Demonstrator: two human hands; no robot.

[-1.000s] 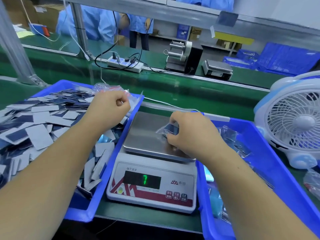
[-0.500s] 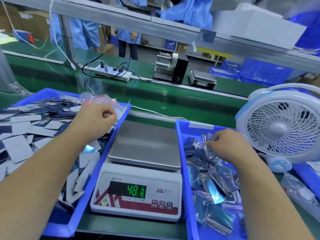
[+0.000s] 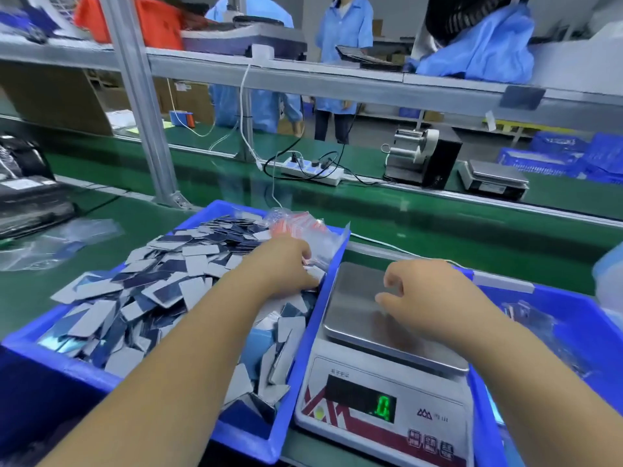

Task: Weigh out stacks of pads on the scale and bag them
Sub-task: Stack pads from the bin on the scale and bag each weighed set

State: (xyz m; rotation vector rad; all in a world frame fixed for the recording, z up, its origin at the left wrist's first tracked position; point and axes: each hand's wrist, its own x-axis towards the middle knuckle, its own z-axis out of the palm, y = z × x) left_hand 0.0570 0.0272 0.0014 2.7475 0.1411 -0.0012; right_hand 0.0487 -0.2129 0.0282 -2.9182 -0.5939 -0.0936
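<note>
- Reaching with the left hand (image 3: 286, 264) into the far right corner of the blue bin (image 3: 303, 348) on the left, fingers bent down onto the loose pads (image 3: 161, 291); cannot tell if holding one.
- Hanging the right hand (image 3: 424, 294) just over the shiny plate of the scale (image 3: 377, 382), fingers loosely curled, holding nothing.
- Sitting between two blue bins, the scale, showing a green 0 on its little screen.
- Lying in a big messy heap in the left bin, grey and dark blue pads, with a bunch of clear bags (image 3: 296, 227) with red tops at the far corner.
- Peeking in on the right, a second blue bin (image 3: 573, 305) with shiny packets inside, too blurry to tell more.
- Resting on the green table (image 3: 421, 224) far behind: a white power strip (image 3: 312, 170).
</note>
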